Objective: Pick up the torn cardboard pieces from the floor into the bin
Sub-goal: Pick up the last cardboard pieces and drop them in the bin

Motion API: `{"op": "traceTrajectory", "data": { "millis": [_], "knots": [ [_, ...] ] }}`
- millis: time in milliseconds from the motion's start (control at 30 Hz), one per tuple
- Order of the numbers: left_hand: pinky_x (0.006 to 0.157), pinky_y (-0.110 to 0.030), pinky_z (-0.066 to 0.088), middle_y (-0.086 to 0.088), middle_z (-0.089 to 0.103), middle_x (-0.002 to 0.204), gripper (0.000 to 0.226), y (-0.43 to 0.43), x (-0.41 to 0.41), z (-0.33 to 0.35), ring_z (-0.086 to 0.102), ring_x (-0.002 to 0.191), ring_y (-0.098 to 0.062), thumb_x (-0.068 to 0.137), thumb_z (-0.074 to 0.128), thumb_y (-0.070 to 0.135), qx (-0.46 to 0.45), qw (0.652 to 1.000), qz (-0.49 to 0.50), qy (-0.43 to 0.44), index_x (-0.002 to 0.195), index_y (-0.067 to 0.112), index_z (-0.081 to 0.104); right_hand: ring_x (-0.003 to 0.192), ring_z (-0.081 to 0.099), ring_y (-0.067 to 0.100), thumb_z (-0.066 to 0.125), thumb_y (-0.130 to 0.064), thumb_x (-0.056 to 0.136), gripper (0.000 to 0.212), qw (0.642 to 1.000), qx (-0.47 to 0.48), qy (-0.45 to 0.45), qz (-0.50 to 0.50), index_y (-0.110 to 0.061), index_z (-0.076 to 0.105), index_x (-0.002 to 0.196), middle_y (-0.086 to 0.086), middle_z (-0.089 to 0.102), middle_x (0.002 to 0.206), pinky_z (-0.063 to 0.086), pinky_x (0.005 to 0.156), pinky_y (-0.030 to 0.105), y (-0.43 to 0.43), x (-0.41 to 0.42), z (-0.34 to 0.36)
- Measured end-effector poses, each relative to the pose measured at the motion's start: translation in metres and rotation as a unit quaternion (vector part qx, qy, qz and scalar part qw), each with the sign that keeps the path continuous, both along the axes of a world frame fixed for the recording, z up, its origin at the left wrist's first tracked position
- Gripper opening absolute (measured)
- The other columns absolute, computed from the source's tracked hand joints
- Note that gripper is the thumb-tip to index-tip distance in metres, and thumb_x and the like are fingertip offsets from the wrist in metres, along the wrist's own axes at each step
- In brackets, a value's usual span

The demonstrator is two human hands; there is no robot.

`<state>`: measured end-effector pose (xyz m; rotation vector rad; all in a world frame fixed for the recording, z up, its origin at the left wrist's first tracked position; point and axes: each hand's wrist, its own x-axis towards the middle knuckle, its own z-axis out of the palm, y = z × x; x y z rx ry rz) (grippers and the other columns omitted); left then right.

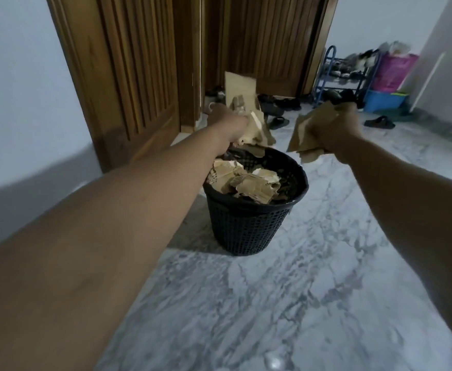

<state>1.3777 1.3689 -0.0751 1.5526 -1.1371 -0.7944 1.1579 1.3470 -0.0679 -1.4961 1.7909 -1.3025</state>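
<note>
Grey-veined marble floor [273, 303] under and all round the bin [246, 226]; behind the bin, 2 slatted wooden doors [139, 76]; behind and to the right of the bin, well apart from it, a blue shoe rack [345, 73], with a pink basket [393, 70] and a blue tub [385, 100] farther right again; black mesh bin upright on the floor, with a heap of torn cardboard [249, 183] inside, up to near the rim; left hand [230, 124] above the bin's far-left rim, fingers curled tight round a left bundle [242, 89] of cardboard pieces, 1 tall piece standing up out of the grip, lower scraps hanging just over the rim; right hand [337, 129] to the right of the bin and above it, outside the rim, clenched on a right bundle [307, 135] of pieces drooping toward the bin; behind the bin, dark loose shoes [275, 105] on the floor; farther right of the bin, 1 dark sandal [380, 121] near the rack; frame slightly blurred.
</note>
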Motion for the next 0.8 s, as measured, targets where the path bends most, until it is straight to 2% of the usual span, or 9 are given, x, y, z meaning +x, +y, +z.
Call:
{"op": "traceTrajectory", "data": {
  "millis": [67,167,267,333,400,500,633,733,800],
  "knots": [
    [0.084,-0.033,0.054,-0.008,0.058,0.127,0.057,-0.004,-0.006,0.004,0.059,0.106,-0.025,0.085,0.066,0.026,0.022,0.999,-0.015,-0.032,0.136,0.009,0.046,0.092,0.055,0.016,0.068,-0.017,0.087,0.057,0.998,-0.021,0.039,0.044,-0.017,0.038,0.135,-0.001,0.05,0.112,0.048,0.059,0.022,0.008,0.019,0.002],
    [0.072,-0.027,0.045,-0.006,0.057,0.114,0.029,-0.01,-0.016,-0.028,0.053,0.091,-0.023,0.094,0.054,0.023,0.066,0.998,-0.009,-0.019,0.119,0.009,0.049,0.081,0.055,0.022,0.052,-0.011,0.092,0.036,0.992,-0.05,0.091,0.071,-0.016,0.038,0.125,0.001,0.053,0.098,0.043,0.065,0.031,0.008,0.036,-0.031],
    [0.08,-0.03,0.051,-0.014,0.057,0.124,0.045,-0.025,-0.024,-0.059,0.057,0.099,-0.028,0.098,0.046,0.027,0.144,0.987,-0.033,-0.067,0.137,0.005,0.045,0.07,0.053,0.022,0.04,-0.013,0.096,0.024,0.989,-0.04,0.127,0.071,-0.014,0.035,0.119,0.01,0.059,0.094,0.04,0.061,0.035,-0.006,0.041,-0.061],
    [0.098,-0.033,0.045,-0.014,0.047,0.14,0.056,-0.03,-0.028,-0.068,0.052,0.119,-0.032,0.1,0.045,0.029,0.175,0.975,-0.068,-0.121,0.149,0.006,0.033,0.091,0.059,0.033,0.048,-0.014,0.095,0.039,0.983,-0.014,0.153,0.096,-0.013,0.032,0.131,0.019,0.057,0.118,0.048,0.07,0.041,-0.018,0.039,-0.075],
    [0.101,-0.035,0.043,-0.015,0.037,0.15,0.067,-0.037,-0.028,-0.078,0.044,0.129,-0.034,0.097,0.049,0.034,0.199,0.946,-0.095,-0.238,0.153,0.006,0.025,0.117,0.05,0.043,0.052,-0.017,0.096,0.059,0.967,0.062,0.222,0.107,-0.006,0.021,0.146,0.025,0.041,0.139,0.047,0.093,0.05,-0.027,0.034,-0.088],
    [0.105,-0.046,0.041,-0.008,0.026,0.154,0.072,-0.044,-0.019,-0.095,0.032,0.137,-0.036,0.083,0.054,0.046,0.158,0.893,-0.086,-0.412,0.147,0.021,0.035,0.124,0.042,0.043,0.048,-0.02,0.096,0.056,0.954,0.087,0.266,0.107,-0.011,0.028,0.148,0.023,0.038,0.139,0.043,0.097,0.048,-0.04,0.023,-0.107],
    [0.111,-0.041,0.037,-0.009,0.031,0.157,0.061,-0.045,-0.014,-0.123,0.039,0.138,-0.032,0.089,0.051,0.046,0.128,0.87,-0.207,-0.429,0.147,0.03,0.04,0.122,0.05,0.034,0.048,-0.018,0.094,0.034,0.879,0.099,0.429,0.184,-0.009,0.062,0.124,0.015,0.058,0.126,0.048,0.095,0.039,-0.047,0.017,-0.125],
    [0.108,-0.037,0.039,-0.014,0.028,0.159,0.053,-0.047,-0.013,-0.138,0.04,0.137,-0.034,0.101,0.044,0.028,0.184,0.843,-0.232,-0.449,0.151,0.015,0.035,0.125,0.052,0.031,0.04,-0.034,0.102,0.039,0.802,0.219,0.506,0.23,-0.014,0.059,0.129,0.007,0.057,0.135,0.044,0.102,0.041,-0.043,0.024,-0.136],
    [0.103,-0.038,0.043,-0.019,0.025,0.158,0.056,-0.047,-0.017,-0.143,0.045,0.13,-0.037,0.099,0.039,0.006,0.233,0.829,-0.243,-0.446,0.154,0.007,0.027,0.128,0.048,0.03,0.037,-0.048,0.096,0.047,0.78,0.269,0.513,0.236,-0.022,0.056,0.131,0.001,0.055,0.137,0.037,0.11,0.046,-0.04,0.027,-0.14]
  ]
}}
